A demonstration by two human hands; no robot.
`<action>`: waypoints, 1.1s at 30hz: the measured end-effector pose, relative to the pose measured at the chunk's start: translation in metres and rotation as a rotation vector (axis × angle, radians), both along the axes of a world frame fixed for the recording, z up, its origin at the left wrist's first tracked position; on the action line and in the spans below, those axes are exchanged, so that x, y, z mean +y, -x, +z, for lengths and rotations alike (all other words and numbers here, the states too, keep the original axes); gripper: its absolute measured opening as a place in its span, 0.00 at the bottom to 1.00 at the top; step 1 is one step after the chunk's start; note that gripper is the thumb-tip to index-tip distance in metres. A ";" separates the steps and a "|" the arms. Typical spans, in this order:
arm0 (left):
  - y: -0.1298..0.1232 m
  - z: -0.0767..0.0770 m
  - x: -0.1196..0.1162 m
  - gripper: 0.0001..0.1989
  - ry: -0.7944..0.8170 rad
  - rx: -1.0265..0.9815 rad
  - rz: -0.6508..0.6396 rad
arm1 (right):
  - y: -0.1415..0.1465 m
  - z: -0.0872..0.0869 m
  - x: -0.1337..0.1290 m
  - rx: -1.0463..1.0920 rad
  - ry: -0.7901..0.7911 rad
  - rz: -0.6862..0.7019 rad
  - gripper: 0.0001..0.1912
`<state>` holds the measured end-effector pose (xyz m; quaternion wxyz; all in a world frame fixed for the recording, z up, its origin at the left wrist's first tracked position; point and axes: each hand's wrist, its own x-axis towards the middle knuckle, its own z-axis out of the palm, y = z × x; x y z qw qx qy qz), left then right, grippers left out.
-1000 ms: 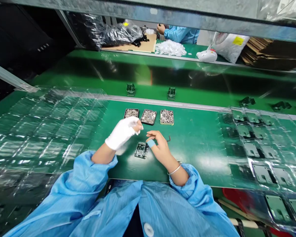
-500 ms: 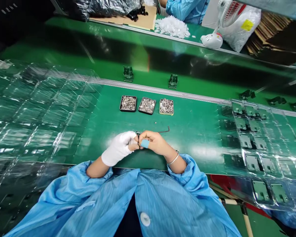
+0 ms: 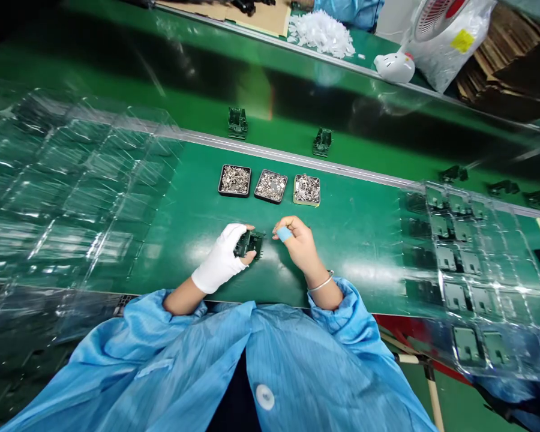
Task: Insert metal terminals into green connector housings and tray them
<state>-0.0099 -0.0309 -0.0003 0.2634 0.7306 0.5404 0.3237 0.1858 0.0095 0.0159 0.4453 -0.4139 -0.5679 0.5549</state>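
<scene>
Your left hand [image 3: 220, 258], in a white glove with bare fingertips: grasping one green circuit-board assembly [image 3: 251, 243] between thumb and fingers, raised over the green worktop [image 3: 355, 240] in front of your jacket. Your right hand [image 3: 302, 247], bare, blue tape [image 3: 284, 233] on a digit, silver bangle [image 3: 321, 281] at the wrist: fingertips drawn together just right of the assembly, apart from it; whether they pinch some small part, you cannot tell from this view. Beyond your hands, three small square trays in a row, left [image 3: 234, 195], middle [image 3: 269, 200] and right [image 3: 306, 204], each filled with small metal parts [image 3: 234, 179]. Behind the metal strip [image 3: 270, 157], two further board assemblies, left [image 3: 237, 123] and right [image 3: 323, 142]. At your far left, clear blister trays [image 3: 94, 198]; at your right, another blister tray [image 3: 506, 270] bearing flat green boards [image 3: 470, 262].
</scene>
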 end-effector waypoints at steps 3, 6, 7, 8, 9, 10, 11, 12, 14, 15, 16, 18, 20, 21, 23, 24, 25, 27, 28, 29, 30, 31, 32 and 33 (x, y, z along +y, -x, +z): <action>0.002 0.007 -0.001 0.22 -0.086 0.045 0.007 | 0.002 0.003 -0.007 -0.186 -0.189 0.076 0.05; 0.001 0.012 -0.002 0.22 -0.127 0.067 0.025 | 0.004 0.006 -0.012 -0.325 -0.394 0.134 0.05; 0.000 0.012 -0.003 0.22 -0.136 0.071 0.027 | 0.004 0.007 -0.013 -0.354 -0.443 0.147 0.06; -0.001 0.013 -0.003 0.21 -0.146 0.073 0.023 | 0.005 0.008 -0.013 -0.380 -0.482 0.156 0.07; -0.002 0.014 -0.003 0.20 -0.155 0.074 0.014 | 0.006 0.008 -0.013 -0.405 -0.509 0.163 0.07; -0.002 0.014 -0.003 0.19 -0.163 0.073 0.003 | 0.006 0.008 -0.013 -0.428 -0.529 0.166 0.06; -0.003 0.015 -0.003 0.19 -0.170 0.071 -0.007 | 0.007 0.008 -0.013 -0.443 -0.543 0.165 0.06; -0.004 0.015 -0.003 0.19 -0.173 0.070 -0.013 | 0.007 0.008 -0.013 -0.453 -0.552 0.159 0.06; -0.004 0.016 -0.002 0.19 -0.166 0.075 -0.017 | 0.008 0.008 -0.013 -0.464 -0.555 0.137 0.06; -0.004 0.017 -0.002 0.19 -0.156 0.084 -0.017 | 0.008 0.008 -0.012 -0.465 -0.551 0.128 0.06; -0.004 0.017 -0.002 0.20 -0.142 0.096 -0.015 | 0.009 0.008 -0.012 -0.465 -0.544 0.125 0.06; -0.005 0.017 -0.002 0.21 -0.115 0.116 -0.005 | 0.009 0.008 -0.013 -0.463 -0.520 0.135 0.06; -0.006 0.017 -0.003 0.21 -0.095 0.122 0.014 | 0.010 0.008 -0.013 -0.457 -0.502 0.145 0.06; -0.006 0.017 -0.003 0.21 -0.091 0.119 0.022 | 0.010 0.009 -0.013 -0.457 -0.498 0.145 0.05; -0.008 0.017 -0.004 0.20 -0.107 0.109 0.025 | 0.010 0.008 -0.014 -0.461 -0.497 0.132 0.05; -0.009 0.016 -0.004 0.20 -0.126 0.108 0.019 | 0.011 0.008 -0.014 -0.461 -0.498 0.121 0.05; -0.009 0.016 -0.004 0.19 -0.152 0.112 0.009 | 0.011 0.008 -0.014 -0.462 -0.499 0.106 0.05; -0.010 0.016 -0.005 0.19 -0.201 0.142 -0.004 | 0.011 0.007 -0.015 -0.465 -0.489 0.076 0.05; -0.010 0.016 -0.005 0.20 -0.216 0.164 -0.006 | 0.011 0.006 -0.015 -0.468 -0.481 0.067 0.06; -0.009 0.016 -0.005 0.20 -0.222 0.181 -0.008 | 0.012 0.006 -0.015 -0.469 -0.471 0.066 0.06; -0.008 0.017 -0.004 0.20 -0.216 0.186 -0.015 | 0.012 0.006 -0.016 -0.464 -0.460 0.074 0.06; -0.007 0.018 -0.004 0.20 -0.199 0.176 -0.027 | 0.012 0.005 -0.016 -0.451 -0.450 0.085 0.07; -0.006 0.019 -0.003 0.20 -0.171 0.156 -0.042 | 0.013 0.005 -0.016 -0.431 -0.443 0.097 0.07; -0.005 0.021 -0.003 0.19 -0.137 0.132 -0.059 | 0.013 0.005 -0.016 -0.407 -0.439 0.106 0.08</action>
